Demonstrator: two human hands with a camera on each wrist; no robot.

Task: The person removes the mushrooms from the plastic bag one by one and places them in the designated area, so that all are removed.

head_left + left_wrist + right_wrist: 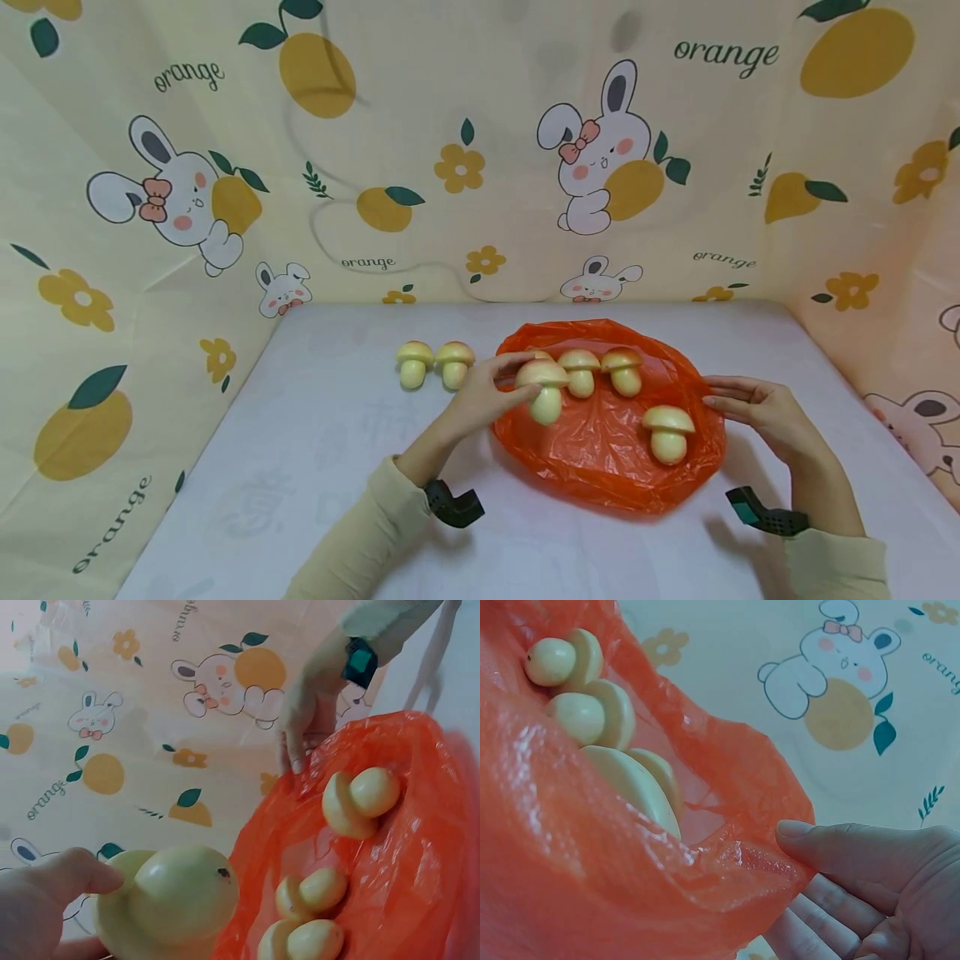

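Observation:
My left hand (491, 392) grips a toy mushroom (546, 404) by its cap, over the left side of a red plastic bag (585, 467). In the left wrist view the stem of this mushroom (184, 896) faces the camera, with a small dark mark at its end. The bag lies spread with its mouth wide, and several more mushrooms (668, 435) are inside it. At the bag's right edge my right hand (761, 408) pinches the rim; the right wrist view shows the thumb (799, 829) on top of the film and the other fingers underneath.
Two more mushrooms, one (414, 364) beside the other (454, 364), stand on the white tabletop (300, 467) left of the bag. A cream cloth (480, 100) printed with rabbits and oranges hangs behind and along both sides of the table.

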